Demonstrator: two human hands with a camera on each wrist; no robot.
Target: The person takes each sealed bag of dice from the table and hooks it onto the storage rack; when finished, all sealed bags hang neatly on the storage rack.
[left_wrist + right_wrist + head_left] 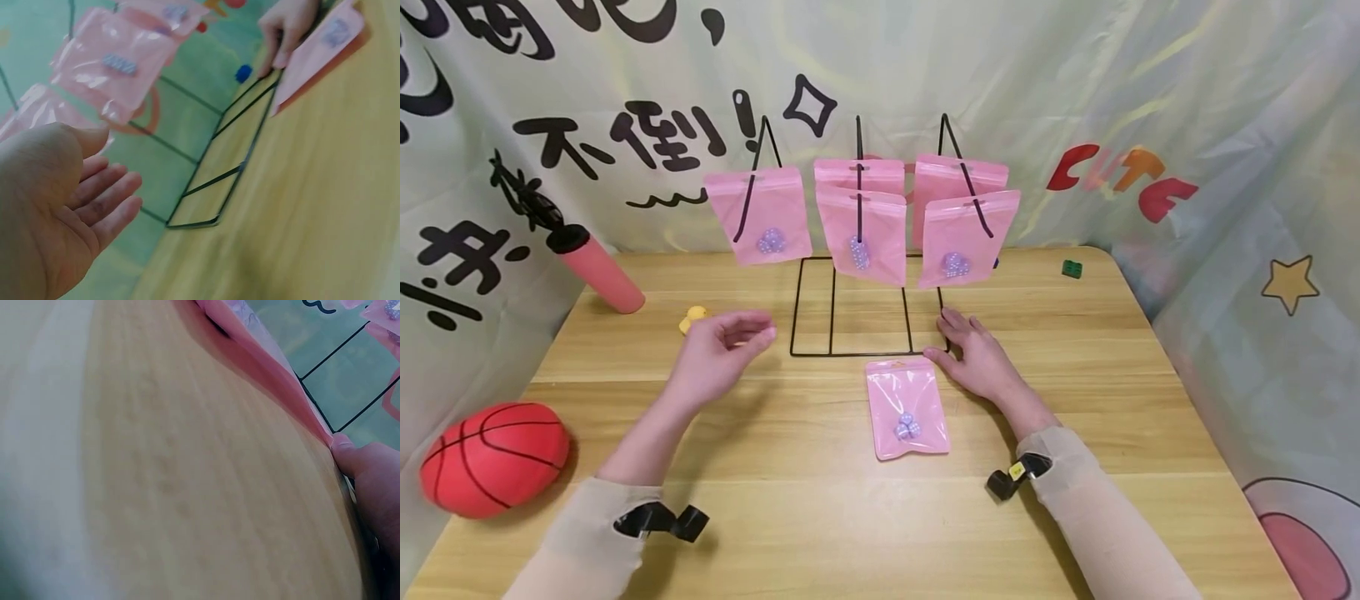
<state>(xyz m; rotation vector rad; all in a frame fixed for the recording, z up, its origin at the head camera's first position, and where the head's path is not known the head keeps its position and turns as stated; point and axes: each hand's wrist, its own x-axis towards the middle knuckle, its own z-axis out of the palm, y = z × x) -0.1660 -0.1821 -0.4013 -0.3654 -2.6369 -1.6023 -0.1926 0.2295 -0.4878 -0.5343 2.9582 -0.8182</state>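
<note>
A black wire display rack (831, 356) stands on the table with pink zip bags hanging from its three prongs. Small lilac dice-like pieces show in a left bag (737, 204), a middle bag (880, 217) and a right bag (940, 242). My left hand (718, 350) hovers left of the rack, fingers loosely bent around nothing. At the rack's front right corner, my right hand (981, 358) grips the base wire between thumb and fingers. Another pink bag (887, 400) lies flat in front of the rack, its top corner right by my right thumb (347, 453).
A red basketball (493, 458) sits at the left edge. Behind it are a small yellow toy (694, 317) and a pink cylinder with a black top (602, 271). A green block (1072, 268) lies at the back right. A printed cloth (1000, 67) hangs behind the table.
</note>
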